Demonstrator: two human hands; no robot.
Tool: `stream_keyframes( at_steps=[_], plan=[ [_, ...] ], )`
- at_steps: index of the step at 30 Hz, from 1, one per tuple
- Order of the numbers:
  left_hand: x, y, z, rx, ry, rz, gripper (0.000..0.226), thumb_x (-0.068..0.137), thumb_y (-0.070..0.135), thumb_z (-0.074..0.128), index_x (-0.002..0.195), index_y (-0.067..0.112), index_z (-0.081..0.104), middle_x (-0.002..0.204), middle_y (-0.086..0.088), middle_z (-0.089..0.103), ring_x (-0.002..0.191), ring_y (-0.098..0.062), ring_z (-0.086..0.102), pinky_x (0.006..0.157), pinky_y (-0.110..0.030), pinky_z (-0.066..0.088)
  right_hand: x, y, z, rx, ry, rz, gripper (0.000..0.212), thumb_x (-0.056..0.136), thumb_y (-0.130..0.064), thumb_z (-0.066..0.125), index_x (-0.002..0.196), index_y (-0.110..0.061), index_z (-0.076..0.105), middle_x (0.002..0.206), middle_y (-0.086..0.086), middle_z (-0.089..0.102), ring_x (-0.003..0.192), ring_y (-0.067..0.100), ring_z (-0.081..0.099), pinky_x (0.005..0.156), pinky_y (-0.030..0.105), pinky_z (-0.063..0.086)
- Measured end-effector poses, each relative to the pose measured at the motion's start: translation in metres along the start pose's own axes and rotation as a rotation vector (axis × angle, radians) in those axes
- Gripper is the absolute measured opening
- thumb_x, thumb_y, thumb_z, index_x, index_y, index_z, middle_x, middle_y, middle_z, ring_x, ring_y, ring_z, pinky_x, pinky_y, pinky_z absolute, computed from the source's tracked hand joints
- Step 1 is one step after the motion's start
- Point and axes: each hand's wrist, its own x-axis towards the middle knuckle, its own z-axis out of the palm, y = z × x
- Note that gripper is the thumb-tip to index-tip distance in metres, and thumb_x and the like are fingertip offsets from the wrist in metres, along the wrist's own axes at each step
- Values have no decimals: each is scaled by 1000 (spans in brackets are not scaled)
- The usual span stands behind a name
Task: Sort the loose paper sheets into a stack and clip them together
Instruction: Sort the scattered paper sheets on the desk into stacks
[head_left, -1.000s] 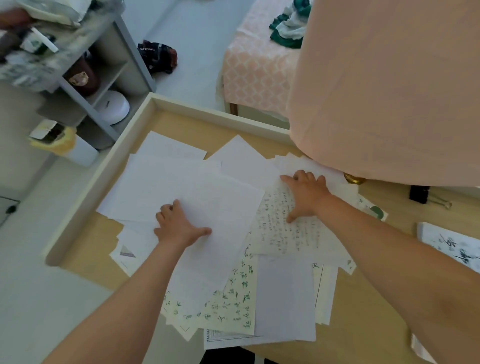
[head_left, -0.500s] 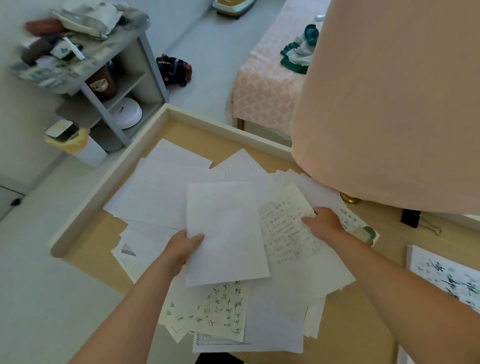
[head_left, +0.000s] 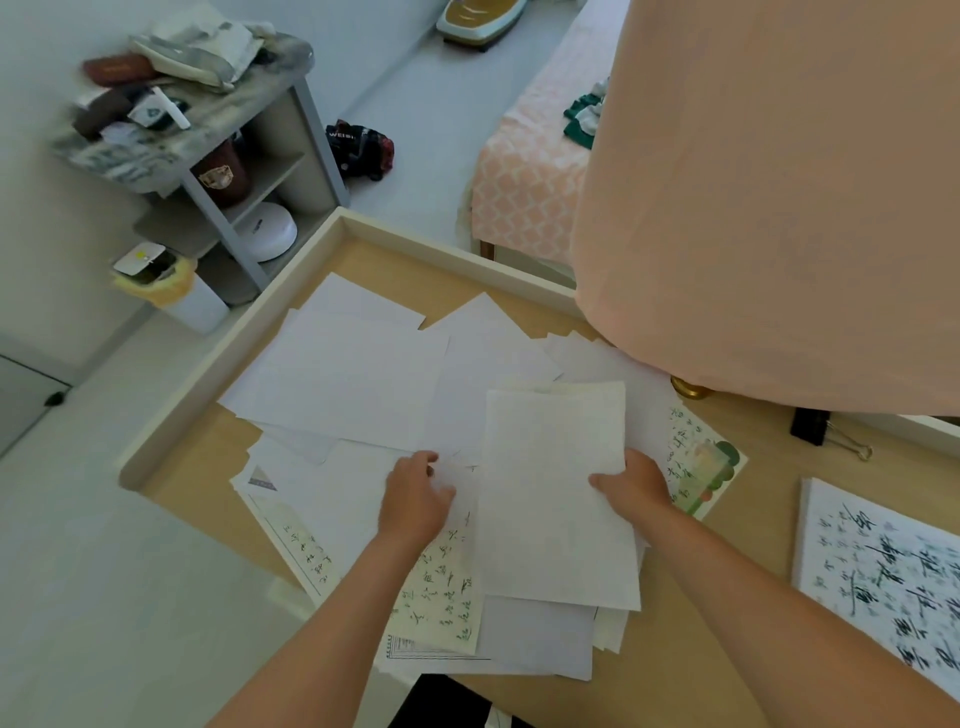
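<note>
While pinched by its right edge in the right hand (head_left: 636, 486), white sheet (head_left: 558, 499) hung over the scattered paper sheets (head_left: 343, 374) on the wooden table (head_left: 691, 654). Left hand (head_left: 415, 501) lay loosely curled on the pile, gripping nothing. Thin, limp, slippery stock; best taken at edges. Raised table rim (head_left: 234, 343) hemmed the left; binder clip (head_left: 826, 431) waited well apart, right.
</note>
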Motion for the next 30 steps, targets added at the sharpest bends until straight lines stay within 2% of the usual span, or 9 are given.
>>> stream_keyframes(
  at_steps=[4, 9, 14, 16, 18, 20, 24, 27, 30],
  plan=[
    [14, -19, -14, 332, 86, 93, 81, 86, 49, 65, 151, 18, 28, 158, -9, 22, 145, -28, 19, 113, -44, 31, -2, 12, -10, 74, 34, 36, 27, 85, -12, 72, 112, -12, 65, 109, 7, 70, 90, 25, 63, 82, 35, 54],
    [56, -19, -25, 475, 12, 27, 111, 83, 68, 57, 157, 14, -6, 164, -13, -12, 152, -30, -9, 121, -48, 9, -5, 4, -2, 106, 13, 2, 22, 89, -13, 67, 110, -14, 62, 100, 0, 63, 88, 21, 60, 75, 30, 48],
    [51, -28, -7, 522, 131, 170, 70, 92, 45, 58, 150, 12, 35, 157, -17, 31, 143, -33, 31, 107, -46, 38, -5, -12, 6, 181, 9, -25, 15, 91, -9, 62, 104, -17, 61, 94, -2, 63, 80, 16, 59, 62, 24, 45],
    [38, -31, -2, 468, 257, 351, 39, 83, 11, 66, 121, 7, 62, 119, -17, 64, 106, -36, 63, 78, -42, 53, -5, -13, 9, 188, -5, -15, 14, 92, -9, 61, 105, -16, 61, 94, -1, 63, 77, 13, 59, 61, 23, 46],
    [27, -33, -1, 316, 362, 384, 29, 71, -7, 66, 95, 9, 71, 86, -8, 70, 75, -30, 67, 59, -32, 49, -7, -12, 12, 185, -20, -6, 13, 92, -9, 60, 104, -15, 62, 94, 1, 64, 76, 15, 59, 63, 24, 48],
    [19, -29, -6, 81, 358, 237, 28, 86, 1, 60, 103, 16, 75, 99, 2, 75, 88, -22, 69, 69, -28, 51, -9, -14, 15, 187, -26, 1, 12, 92, -7, 58, 101, -15, 62, 94, 3, 64, 76, 16, 60, 65, 25, 49],
    [4, -12, -19, -390, 93, 184, 25, 94, 10, 60, 102, 26, 78, 110, 13, 72, 107, -5, 65, 89, -12, 46, -10, -20, 16, 156, -91, 44, 16, 93, -6, 56, 107, -10, 62, 96, 5, 65, 81, 22, 62, 71, 30, 53],
    [-11, -10, -22, -383, -221, 254, 29, 92, 7, 65, 95, 32, 80, 119, 15, 70, 116, 1, 60, 107, -23, 42, -6, -26, 11, 354, -222, 170, 26, 95, -9, 54, 117, 0, 64, 100, 14, 68, 85, 30, 65, 76, 37, 55],
    [-18, -22, -20, -232, -479, 271, 47, 89, -6, 60, 97, 36, 78, 137, 13, 59, 134, 0, 44, 116, -29, 31, 3, -28, -2, 587, -411, 236, 44, 99, -33, 46, 126, -3, 64, 116, 21, 69, 96, 35, 66, 75, 39, 53]
  ],
)
